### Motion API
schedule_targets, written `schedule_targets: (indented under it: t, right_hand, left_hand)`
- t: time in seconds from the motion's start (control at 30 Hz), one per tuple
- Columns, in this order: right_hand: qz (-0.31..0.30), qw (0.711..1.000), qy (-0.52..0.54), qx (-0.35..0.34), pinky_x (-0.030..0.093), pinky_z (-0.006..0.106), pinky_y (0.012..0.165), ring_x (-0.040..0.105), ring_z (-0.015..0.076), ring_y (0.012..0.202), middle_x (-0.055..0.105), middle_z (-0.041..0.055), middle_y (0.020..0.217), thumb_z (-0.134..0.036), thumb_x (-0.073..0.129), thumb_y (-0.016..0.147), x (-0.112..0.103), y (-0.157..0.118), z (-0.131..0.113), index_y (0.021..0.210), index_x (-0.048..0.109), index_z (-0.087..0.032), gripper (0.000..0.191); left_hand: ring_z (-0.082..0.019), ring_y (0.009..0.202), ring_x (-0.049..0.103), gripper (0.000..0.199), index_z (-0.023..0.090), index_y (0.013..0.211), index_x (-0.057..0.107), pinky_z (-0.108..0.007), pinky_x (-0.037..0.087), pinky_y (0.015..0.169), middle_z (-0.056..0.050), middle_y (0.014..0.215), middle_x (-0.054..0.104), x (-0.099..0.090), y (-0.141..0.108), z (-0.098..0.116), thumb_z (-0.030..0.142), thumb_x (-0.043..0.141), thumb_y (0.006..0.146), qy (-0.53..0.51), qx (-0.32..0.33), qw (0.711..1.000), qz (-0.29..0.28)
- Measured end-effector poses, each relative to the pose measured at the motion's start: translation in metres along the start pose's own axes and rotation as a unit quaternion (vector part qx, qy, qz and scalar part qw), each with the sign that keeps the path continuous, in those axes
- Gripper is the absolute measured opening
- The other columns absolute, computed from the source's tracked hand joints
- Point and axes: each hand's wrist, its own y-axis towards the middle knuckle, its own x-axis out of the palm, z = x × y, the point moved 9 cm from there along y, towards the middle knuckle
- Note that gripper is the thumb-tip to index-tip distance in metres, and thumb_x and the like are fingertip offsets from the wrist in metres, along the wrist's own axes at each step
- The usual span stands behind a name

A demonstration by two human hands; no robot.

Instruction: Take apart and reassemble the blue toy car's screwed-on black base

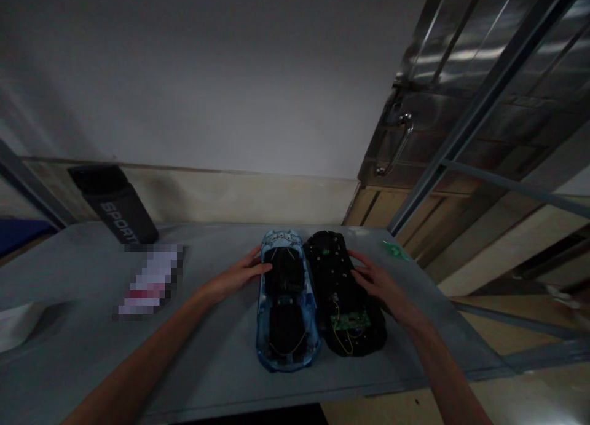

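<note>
A blue toy car body shell (288,326) lies lengthwise on the grey table, with dark parts and a thin yellowish wire in its middle. Right beside it is the black toy car chassis (329,271), which carries a green circuit board (350,320) and yellow wires near its front end. My left hand (244,271) grips the shell's left edge, thumb over the rim and the other fingers partly hidden. Along the chassis's right edge, my right hand (373,283) has its fingers bent over the side. Both parts rest on the table, side by side.
A dark bottle-like container (115,206) marked SPORT stands at the back left, near a blurred-out flat item (152,280). A white object (18,323) sits at the left edge. Small green packet (394,250) lies back right. A metal frame post (461,142) rises at the right.
</note>
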Motion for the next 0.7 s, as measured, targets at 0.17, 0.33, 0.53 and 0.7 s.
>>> schedule_targets:
  t: [0.17,0.33,0.53,0.7]
  right_hand:
    - [-0.011,0.997,0.064,0.038,0.053,0.053,0.117,0.068,0.0363,0.134,0.078,0.0086,0.138,-0.061,0.076,0.089,0.009,-0.010,0.015,0.141,0.071,-0.032,0.060]
    - [-0.026,0.982,0.166,0.081,0.052,0.050,0.121,0.066,0.0341,0.139,0.077,0.0042,0.142,-0.055,0.083,0.088,0.023,-0.014,0.027,0.134,0.077,-0.033,0.051]
    - [0.084,0.933,0.245,0.251,0.054,0.047,0.120,0.074,0.0279,0.127,0.081,0.0024,0.132,-0.044,0.081,0.091,0.022,-0.030,0.070,0.139,0.072,-0.032,0.050]
    - [0.058,0.924,0.285,0.250,0.060,0.046,0.112,0.075,0.0282,0.128,0.079,0.0015,0.139,-0.045,0.078,0.093,0.035,-0.029,0.061,0.147,0.068,-0.036,0.056]
  left_hand:
    - [-0.033,0.154,0.054,0.090,0.036,0.161,0.052,-0.040,0.047,0.122,-0.005,0.162,0.064,0.001,-0.002,0.002,0.047,0.093,0.082,-0.002,0.000,1.000,-0.008]
    - [-0.033,0.155,0.053,0.087,0.034,0.163,0.051,-0.043,0.048,0.121,-0.007,0.161,0.065,0.004,-0.007,0.009,0.046,0.090,0.087,0.002,0.020,0.999,-0.035]
    - [-0.033,0.149,0.059,0.098,0.034,0.169,0.041,-0.043,0.045,0.122,-0.009,0.155,0.069,-0.001,-0.005,0.002,0.048,0.090,0.086,0.004,0.008,0.999,-0.032]
    - [-0.033,0.158,0.050,0.098,0.033,0.171,0.038,-0.045,0.041,0.125,-0.010,0.163,0.062,-0.004,-0.005,-0.001,0.046,0.088,0.087,0.010,-0.004,1.000,-0.016]
